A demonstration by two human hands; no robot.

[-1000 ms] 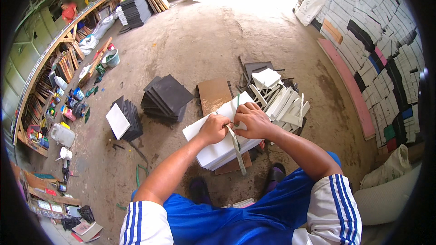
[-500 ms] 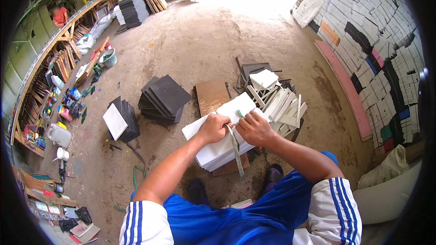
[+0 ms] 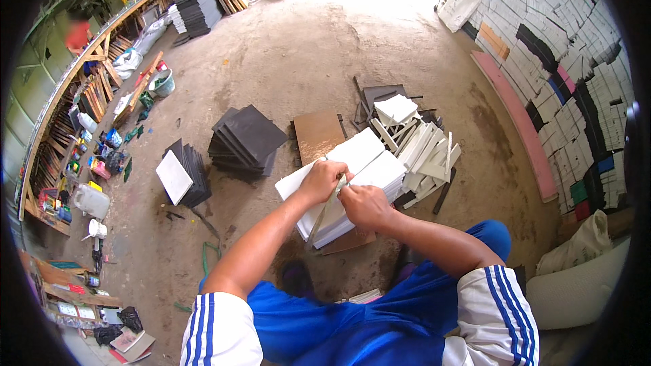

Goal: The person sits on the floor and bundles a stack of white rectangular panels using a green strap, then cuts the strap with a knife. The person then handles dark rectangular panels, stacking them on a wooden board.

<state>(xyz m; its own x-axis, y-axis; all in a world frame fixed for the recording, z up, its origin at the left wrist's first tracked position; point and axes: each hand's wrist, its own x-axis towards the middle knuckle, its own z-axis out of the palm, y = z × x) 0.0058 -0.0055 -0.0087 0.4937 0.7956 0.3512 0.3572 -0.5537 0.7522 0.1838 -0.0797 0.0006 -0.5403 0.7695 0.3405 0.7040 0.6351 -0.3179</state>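
From the head cam, the only view: both my hands are together over the top of a stack of white sheets [image 3: 371,171], which sits in front of me on the floor [image 3: 271,47], just ahead of my feet. My left hand [image 3: 324,181] is pinching a pale strap [image 3: 327,213], fingers curled in tight. My right hand [image 3: 368,205] is closed up right beside it, gripping the strap too, though I can't tell exactly how the fingertips sit. A length of the strap slants down across the stack toward its near edge.

There's a shiny brown board [image 3: 319,137] just past the stack, with a messy pile of white offcuts [image 3: 422,152] to the right. Over to the left I've got fanned black sheets [image 3: 252,137], then a smaller black stack [image 3: 196,179] with a white sheet [image 3: 174,177] leaning on it.
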